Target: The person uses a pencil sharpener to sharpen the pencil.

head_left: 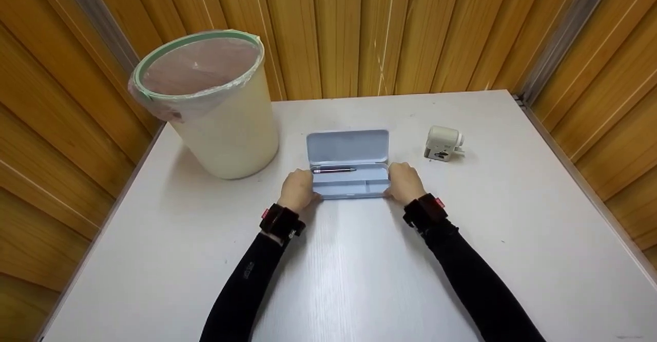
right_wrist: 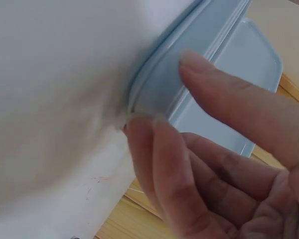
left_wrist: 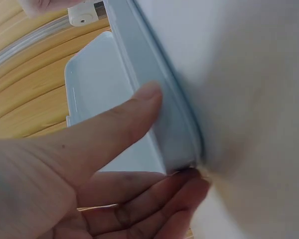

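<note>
A light blue pencil case [head_left: 339,189] lies on the white table with its lid [head_left: 348,147] raised at the back. Inside, a dark pen with silver ends [head_left: 334,170] lies along the rear compartment, towards the left. My left hand [head_left: 297,188] grips the left end of the case; in the left wrist view its thumb [left_wrist: 139,107] presses the front wall while the fingers curl around the corner. At the opposite end, my right hand [head_left: 406,183] holds the case likewise, its thumb [right_wrist: 204,74] against the front wall and fingertips at the lower corner.
Back left stands a large cream bin [head_left: 231,136] with a green rim and a pinkish plastic liner. A small beige crank pencil sharpener [head_left: 441,143] sits right of the case. Wood-patterned panels [head_left: 374,34] rise behind the table [head_left: 328,270] and on both sides.
</note>
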Action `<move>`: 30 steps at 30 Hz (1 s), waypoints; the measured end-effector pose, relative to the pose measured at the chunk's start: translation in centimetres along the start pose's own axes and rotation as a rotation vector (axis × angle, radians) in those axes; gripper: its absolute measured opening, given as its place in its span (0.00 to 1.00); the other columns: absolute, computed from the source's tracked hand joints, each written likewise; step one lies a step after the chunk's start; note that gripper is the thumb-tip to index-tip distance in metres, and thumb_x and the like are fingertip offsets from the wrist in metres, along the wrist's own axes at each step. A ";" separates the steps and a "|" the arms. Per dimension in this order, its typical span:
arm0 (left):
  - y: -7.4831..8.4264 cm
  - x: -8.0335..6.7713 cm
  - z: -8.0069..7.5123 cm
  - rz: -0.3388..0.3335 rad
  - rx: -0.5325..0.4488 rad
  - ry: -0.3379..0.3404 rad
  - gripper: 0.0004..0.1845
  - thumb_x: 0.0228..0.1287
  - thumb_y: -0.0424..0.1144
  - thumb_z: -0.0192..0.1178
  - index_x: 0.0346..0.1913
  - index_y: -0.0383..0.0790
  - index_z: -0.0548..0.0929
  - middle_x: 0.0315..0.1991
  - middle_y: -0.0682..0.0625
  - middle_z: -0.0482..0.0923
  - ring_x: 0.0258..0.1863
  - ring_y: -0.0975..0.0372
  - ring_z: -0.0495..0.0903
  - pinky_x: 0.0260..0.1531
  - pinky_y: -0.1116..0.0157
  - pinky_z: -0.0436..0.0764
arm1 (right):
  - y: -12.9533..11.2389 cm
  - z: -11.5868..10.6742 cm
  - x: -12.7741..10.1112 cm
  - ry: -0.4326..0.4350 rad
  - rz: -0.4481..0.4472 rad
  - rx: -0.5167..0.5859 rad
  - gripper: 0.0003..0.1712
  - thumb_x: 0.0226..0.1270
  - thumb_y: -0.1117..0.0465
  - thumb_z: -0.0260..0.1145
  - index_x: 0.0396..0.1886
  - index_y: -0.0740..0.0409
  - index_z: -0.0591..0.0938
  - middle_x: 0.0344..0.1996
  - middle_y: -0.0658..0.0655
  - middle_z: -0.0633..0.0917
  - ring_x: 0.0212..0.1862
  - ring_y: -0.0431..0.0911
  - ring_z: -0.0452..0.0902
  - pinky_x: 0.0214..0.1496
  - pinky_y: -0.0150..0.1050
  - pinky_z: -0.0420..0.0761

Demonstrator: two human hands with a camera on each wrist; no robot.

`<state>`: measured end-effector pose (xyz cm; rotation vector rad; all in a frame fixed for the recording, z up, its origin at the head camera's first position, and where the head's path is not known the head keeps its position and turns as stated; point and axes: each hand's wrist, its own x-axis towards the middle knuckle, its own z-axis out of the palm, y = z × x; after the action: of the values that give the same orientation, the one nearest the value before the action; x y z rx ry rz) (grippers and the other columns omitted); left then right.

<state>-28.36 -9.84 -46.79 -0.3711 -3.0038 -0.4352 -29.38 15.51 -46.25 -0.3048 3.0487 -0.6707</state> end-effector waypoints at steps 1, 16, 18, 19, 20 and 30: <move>0.1 -0.2 -0.1 0.003 0.012 -0.003 0.23 0.44 0.39 0.79 0.41 0.28 0.84 0.35 0.34 0.86 0.37 0.43 0.87 0.40 0.52 0.87 | -0.1 0.0 -0.3 0.000 -0.004 -0.005 0.21 0.43 0.71 0.80 0.36 0.78 0.82 0.35 0.72 0.86 0.40 0.64 0.84 0.46 0.56 0.83; 0.3 -1.2 -0.4 -0.016 0.052 -0.029 0.25 0.43 0.40 0.80 0.39 0.25 0.83 0.34 0.34 0.86 0.35 0.45 0.87 0.37 0.53 0.88 | -0.5 0.2 -1.4 0.023 -0.099 -0.120 0.21 0.42 0.68 0.81 0.32 0.77 0.82 0.31 0.71 0.86 0.38 0.65 0.84 0.43 0.56 0.85; 0.3 -1.3 -0.4 -0.006 0.049 -0.015 0.24 0.43 0.39 0.80 0.39 0.25 0.84 0.33 0.34 0.86 0.35 0.45 0.88 0.36 0.54 0.88 | -0.6 0.2 -1.4 0.032 -0.101 -0.119 0.20 0.41 0.68 0.81 0.31 0.76 0.82 0.31 0.72 0.86 0.37 0.65 0.84 0.41 0.56 0.85; 0.3 -1.3 -0.4 0.000 0.051 -0.004 0.24 0.42 0.39 0.80 0.38 0.25 0.84 0.33 0.34 0.86 0.34 0.45 0.88 0.35 0.55 0.88 | -0.6 0.2 -1.5 0.034 -0.101 -0.121 0.20 0.41 0.69 0.81 0.31 0.76 0.82 0.31 0.72 0.86 0.37 0.65 0.85 0.41 0.56 0.85; 0.3 -1.3 -0.5 0.007 0.053 0.007 0.24 0.42 0.39 0.80 0.38 0.25 0.84 0.32 0.34 0.86 0.34 0.46 0.88 0.34 0.55 0.88 | -0.6 0.2 -1.5 0.036 -0.102 -0.122 0.20 0.41 0.69 0.81 0.31 0.76 0.82 0.31 0.72 0.86 0.37 0.65 0.85 0.41 0.56 0.85; -0.4 -1.2 -1.2 -0.023 -0.024 -0.044 0.27 0.42 0.47 0.80 0.41 0.30 0.85 0.35 0.36 0.87 0.36 0.45 0.87 0.36 0.50 0.87 | -0.7 0.1 -1.6 0.035 -0.094 -0.111 0.21 0.42 0.68 0.81 0.33 0.76 0.82 0.33 0.72 0.86 0.39 0.66 0.84 0.44 0.57 0.84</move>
<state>-27.29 -10.86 -45.85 -0.3525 -3.0513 -0.4718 -27.65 15.18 -46.11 -0.4451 3.1276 -0.5160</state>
